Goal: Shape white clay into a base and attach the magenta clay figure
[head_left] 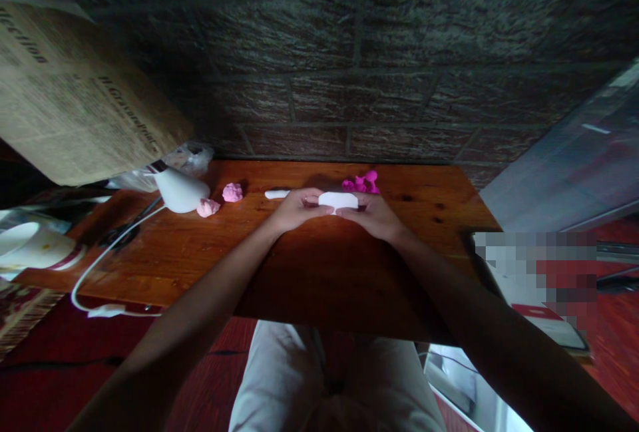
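Between both hands, above the wooden table, is a small flat white piece [338,201] with cut-looking corners; its material I cannot make out. My left hand [302,208] grips its left end, thumb at the lower edge. On the other end, my right hand [373,213] pinches it the same way. Just behind the right hand lie bright magenta plastic shapes [360,183], partly hidden by it. A white, handle-like object [276,194] lies left of the left hand, its right end covered. Farther left sit two crumpled pink lumps, one darker [232,192] and one paler [208,207].
A lamp with a white base [182,190] and a newspaper-print shade [84,99] stands at the left, its white cable [114,239] crossing the wooden table [200,252]. A white cup [34,245] lies at the left edge. Behind rises a brick-patterned wall [319,39].
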Action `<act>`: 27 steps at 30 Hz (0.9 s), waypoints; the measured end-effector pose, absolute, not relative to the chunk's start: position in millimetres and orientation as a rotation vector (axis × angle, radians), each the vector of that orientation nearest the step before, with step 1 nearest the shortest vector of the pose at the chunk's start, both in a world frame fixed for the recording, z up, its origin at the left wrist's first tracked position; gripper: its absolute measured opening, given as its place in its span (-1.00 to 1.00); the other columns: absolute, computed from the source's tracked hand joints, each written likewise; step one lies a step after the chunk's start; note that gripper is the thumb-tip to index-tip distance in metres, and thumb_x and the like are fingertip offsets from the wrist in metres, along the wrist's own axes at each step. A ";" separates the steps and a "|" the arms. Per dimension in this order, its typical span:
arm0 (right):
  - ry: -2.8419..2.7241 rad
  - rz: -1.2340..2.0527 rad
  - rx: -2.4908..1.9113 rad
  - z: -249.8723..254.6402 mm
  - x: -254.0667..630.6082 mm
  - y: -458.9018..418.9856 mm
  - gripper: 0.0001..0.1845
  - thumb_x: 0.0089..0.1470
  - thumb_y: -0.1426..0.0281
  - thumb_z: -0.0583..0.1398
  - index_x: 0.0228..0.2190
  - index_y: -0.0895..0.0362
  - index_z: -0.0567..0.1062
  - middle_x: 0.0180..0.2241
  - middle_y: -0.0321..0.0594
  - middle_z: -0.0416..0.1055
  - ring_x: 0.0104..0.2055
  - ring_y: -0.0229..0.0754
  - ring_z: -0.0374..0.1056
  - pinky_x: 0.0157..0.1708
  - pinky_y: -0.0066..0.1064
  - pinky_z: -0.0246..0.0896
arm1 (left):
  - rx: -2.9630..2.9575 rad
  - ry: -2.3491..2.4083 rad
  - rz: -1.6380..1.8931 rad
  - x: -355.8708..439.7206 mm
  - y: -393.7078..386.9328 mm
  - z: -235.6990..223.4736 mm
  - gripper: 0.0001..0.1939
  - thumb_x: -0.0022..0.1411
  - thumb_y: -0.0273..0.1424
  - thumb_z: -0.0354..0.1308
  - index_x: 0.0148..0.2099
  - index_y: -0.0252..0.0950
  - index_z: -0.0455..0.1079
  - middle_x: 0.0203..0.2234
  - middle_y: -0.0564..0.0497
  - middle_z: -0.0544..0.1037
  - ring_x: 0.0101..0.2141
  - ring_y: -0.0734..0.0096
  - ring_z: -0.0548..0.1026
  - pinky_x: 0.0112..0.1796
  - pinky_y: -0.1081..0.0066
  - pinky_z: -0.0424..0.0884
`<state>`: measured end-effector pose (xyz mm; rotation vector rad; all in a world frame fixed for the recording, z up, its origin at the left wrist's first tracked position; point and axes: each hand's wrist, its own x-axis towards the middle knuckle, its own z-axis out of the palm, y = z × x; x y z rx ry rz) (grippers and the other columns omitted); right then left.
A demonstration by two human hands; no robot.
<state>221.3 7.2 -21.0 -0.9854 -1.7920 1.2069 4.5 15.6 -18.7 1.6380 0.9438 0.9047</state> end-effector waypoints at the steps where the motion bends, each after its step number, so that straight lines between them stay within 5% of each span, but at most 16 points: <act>1: -1.787 1.213 -0.993 -19.8 221.4 6.7 -0.67 0.04 0.35 0.31 -0.11 0.11 0.58 -0.13 -0.14 0.60 -0.13 -0.07 0.51 -0.04 -0.16 0.37 | 1.633 0.937 0.902 4.5 15.7 -18.9 -0.67 0.00 -0.27 0.40 -0.23 -0.35 0.46 -0.35 -0.02 0.64 -0.35 0.42 0.56 -0.26 0.41 0.43; 17: -1.834 1.074 -0.984 -21.8 218.9 5.8 -0.67 0.05 0.32 0.31 -0.12 0.13 0.51 -0.18 -0.11 0.57 -0.20 -0.06 0.49 -0.15 -0.19 0.41 | 1.645 0.948 0.958 4.6 14.4 -17.0 -0.70 0.02 -0.29 0.40 -0.25 -0.35 0.47 -0.33 -0.01 0.64 -0.32 0.41 0.56 -0.22 0.40 0.42; 27: -1.727 1.184 -0.997 -22.9 215.0 8.5 -0.49 0.00 0.31 0.35 0.01 0.15 0.47 -0.06 -0.04 0.55 -0.10 0.00 0.52 0.00 -0.09 0.42 | 1.580 0.883 0.930 7.3 15.3 -19.5 -0.64 0.00 -0.31 0.41 -0.20 -0.37 0.42 -0.37 0.00 0.63 -0.36 0.46 0.55 -0.26 0.45 0.41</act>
